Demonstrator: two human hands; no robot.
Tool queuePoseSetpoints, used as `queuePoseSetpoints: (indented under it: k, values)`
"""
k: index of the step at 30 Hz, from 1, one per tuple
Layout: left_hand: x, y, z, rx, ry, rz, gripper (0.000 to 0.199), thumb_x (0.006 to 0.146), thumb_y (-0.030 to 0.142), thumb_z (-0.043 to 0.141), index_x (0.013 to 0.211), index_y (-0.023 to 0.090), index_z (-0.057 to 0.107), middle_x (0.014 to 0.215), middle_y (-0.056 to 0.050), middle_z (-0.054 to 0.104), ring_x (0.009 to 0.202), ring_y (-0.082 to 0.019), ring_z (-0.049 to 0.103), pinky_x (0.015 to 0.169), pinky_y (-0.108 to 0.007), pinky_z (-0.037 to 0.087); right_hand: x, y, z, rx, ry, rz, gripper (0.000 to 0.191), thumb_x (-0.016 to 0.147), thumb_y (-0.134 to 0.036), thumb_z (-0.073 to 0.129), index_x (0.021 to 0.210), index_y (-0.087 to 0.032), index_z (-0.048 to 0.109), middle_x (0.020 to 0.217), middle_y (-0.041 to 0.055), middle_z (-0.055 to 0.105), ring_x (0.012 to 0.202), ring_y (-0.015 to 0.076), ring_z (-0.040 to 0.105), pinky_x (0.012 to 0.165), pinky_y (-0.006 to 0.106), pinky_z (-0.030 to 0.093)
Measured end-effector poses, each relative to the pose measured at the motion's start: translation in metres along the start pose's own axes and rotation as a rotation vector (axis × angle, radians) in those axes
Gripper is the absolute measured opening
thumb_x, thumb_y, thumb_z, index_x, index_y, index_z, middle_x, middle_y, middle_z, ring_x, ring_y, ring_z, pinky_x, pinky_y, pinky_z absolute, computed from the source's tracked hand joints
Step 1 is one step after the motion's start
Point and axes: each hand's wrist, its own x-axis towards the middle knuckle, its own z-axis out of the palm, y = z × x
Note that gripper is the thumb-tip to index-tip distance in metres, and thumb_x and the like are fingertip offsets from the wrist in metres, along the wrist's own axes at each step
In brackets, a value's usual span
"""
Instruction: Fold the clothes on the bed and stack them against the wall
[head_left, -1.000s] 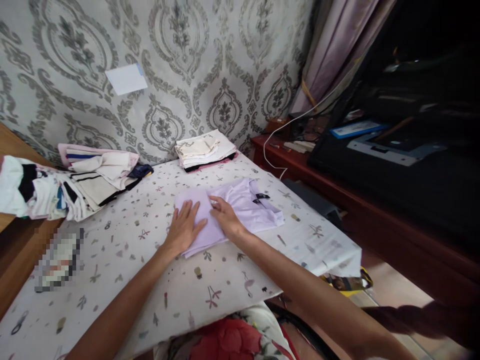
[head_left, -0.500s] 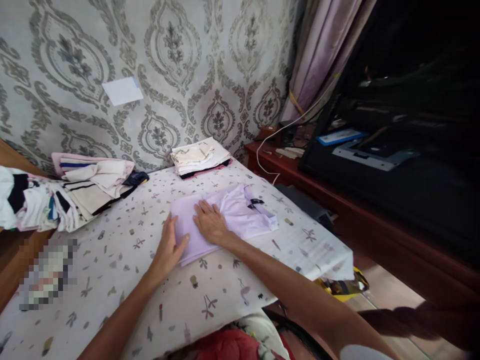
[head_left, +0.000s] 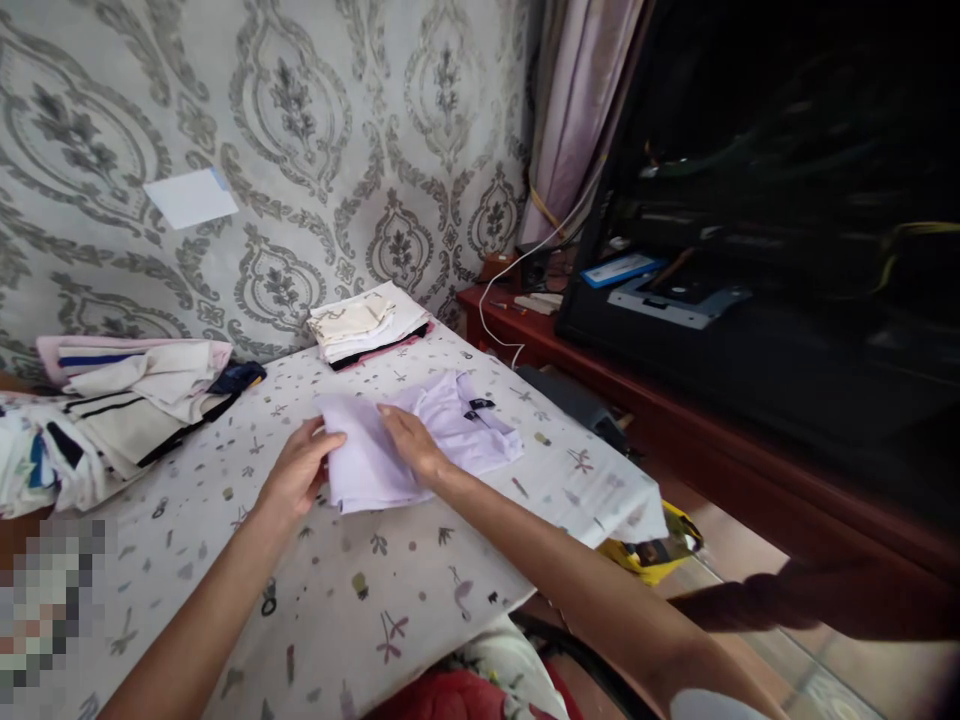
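Note:
A lilac shirt point(head_left: 360, 460), partly folded, lies on a white patterned cloth; its collar and a black label face right. My left hand point(head_left: 300, 465) pinches its left folded edge, thumb on top and fingers underneath, and holds that edge slightly raised. Across the middle of the shirt rests my right hand point(head_left: 411, 442), fingers stretched out and tipped on its side along the fold. Some of its fingers are hidden behind the hand.
A folded stack of clothes point(head_left: 367, 325) sits at the back by the wall. More clothes point(head_left: 150, 390) are piled on the left. To the right stand a dark red cabinet point(head_left: 600, 375) and a large black screen point(head_left: 787, 200). A white cable point(head_left: 487, 310) hangs there.
My left hand has gone from lying beside the shirt's left edge to gripping and lifting it. My right hand has turned from palm-flat onto its side. The view has swung right.

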Motion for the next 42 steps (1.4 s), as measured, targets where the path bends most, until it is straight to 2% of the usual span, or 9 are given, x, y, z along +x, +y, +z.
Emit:
queuePoseSetpoints:
  k: [5, 9, 13, 17, 24, 28, 33, 37, 42]
  values:
    - [0.008, 0.013, 0.062, 0.01, -0.26, 0.121, 0.059, 0.068, 0.038, 0.082, 0.119, 0.021, 0.056, 0.088, -0.002, 0.069, 0.075, -0.019, 0.068, 0.059, -0.028, 0.053, 0.007, -0.004, -0.058, 0.593, -0.038, 0.237, 0.064, 0.101, -0.06, 0.02, 0.123, -0.016, 0.062, 0.124, 0.0138, 0.069, 0.117, 0.0247, 0.065, 0.102, 0.043, 0.049]
    - [0.017, -0.012, 0.078, 0.254, -0.252, 0.317, 0.05, 0.081, 0.046, 0.071, 0.122, 0.022, 0.057, 0.103, -0.007, 0.067, 0.1, -0.024, 0.067, 0.078, -0.035, 0.056, 0.008, 0.003, -0.095, 0.689, -0.136, 0.318, 0.065, 0.095, -0.068, 0.033, 0.115, -0.013, 0.062, 0.103, 0.0162, 0.073, 0.097, 0.0289, 0.071, 0.087, 0.045, 0.056]
    - [0.03, -0.037, 0.074, 0.688, -0.193, 0.609, 0.041, 0.091, 0.043, 0.056, 0.125, 0.02, 0.059, 0.132, -0.013, 0.06, 0.128, -0.027, 0.054, 0.11, -0.043, 0.041, 0.008, 0.007, -0.1, 0.743, -0.088, 0.392, 0.03, 0.085, -0.025, 0.059, 0.113, -0.014, 0.062, 0.089, 0.0098, 0.075, 0.079, 0.0248, 0.073, 0.08, 0.04, 0.059]
    - [0.042, -0.047, 0.08, 0.874, -0.199, 0.678, 0.054, 0.097, 0.048, 0.044, 0.142, 0.019, 0.048, 0.155, -0.015, 0.042, 0.146, -0.028, 0.035, 0.122, -0.046, 0.025, 0.008, 0.006, -0.105, 0.741, -0.04, 0.298, 0.045, 0.074, -0.008, 0.059, 0.118, -0.016, 0.062, 0.089, 0.0045, 0.075, 0.073, 0.02, 0.071, 0.078, 0.034, 0.059]
    - [0.054, -0.064, 0.11, 1.148, -0.33, 0.622, 0.065, 0.1, 0.05, 0.039, 0.154, 0.017, 0.031, 0.165, -0.018, 0.022, 0.154, -0.03, 0.014, 0.123, -0.056, 0.01, 0.011, 0.026, -0.132, 0.454, 0.162, 0.223, 0.073, 0.066, -0.008, 0.061, 0.136, -0.023, 0.054, 0.105, 0.0031, 0.073, 0.069, 0.0149, 0.066, 0.069, 0.03, 0.056]
    - [0.05, -0.059, 0.118, 1.274, -0.318, 0.604, 0.066, 0.101, 0.049, 0.033, 0.156, 0.014, 0.026, 0.166, -0.018, 0.016, 0.155, -0.028, 0.01, 0.123, -0.054, 0.01, 0.017, 0.03, -0.134, 0.435, 0.176, 0.1, 0.075, 0.064, -0.009, 0.058, 0.137, -0.026, 0.055, 0.103, 0.0006, 0.074, 0.072, 0.0148, 0.068, 0.066, 0.027, 0.055]
    - [0.048, -0.055, 0.127, 1.368, -0.318, 0.645, 0.066, 0.102, 0.05, 0.031, 0.157, 0.013, 0.025, 0.166, -0.017, 0.017, 0.155, -0.027, 0.011, 0.124, -0.053, 0.013, 0.014, 0.034, -0.145, 0.377, 0.192, 0.099, 0.074, 0.067, -0.01, 0.058, 0.138, -0.027, 0.054, 0.103, 0.0003, 0.075, 0.074, 0.0158, 0.07, 0.067, 0.027, 0.056]
    - [0.049, -0.06, 0.135, 1.456, -0.35, 0.688, 0.068, 0.101, 0.054, 0.035, 0.155, 0.012, 0.031, 0.165, -0.018, 0.021, 0.154, -0.03, 0.013, 0.123, -0.056, 0.013, 0.01, 0.034, -0.157, -0.013, 0.198, 0.014, 0.06, 0.071, -0.009, 0.053, 0.129, -0.022, 0.064, 0.11, 0.0054, 0.074, 0.095, 0.0219, 0.071, 0.089, 0.039, 0.057]
    - [0.049, -0.059, 0.14, 1.517, -0.369, 0.692, 0.067, 0.1, 0.055, 0.038, 0.152, 0.013, 0.039, 0.162, -0.019, 0.029, 0.152, -0.035, 0.019, 0.121, -0.061, 0.015, 0.026, 0.009, -0.143, -0.656, 0.067, -0.347, 0.04, 0.086, -0.017, 0.051, 0.122, -0.017, 0.069, 0.145, 0.0127, 0.055, 0.14, 0.0264, 0.044, 0.119, 0.047, 0.032]
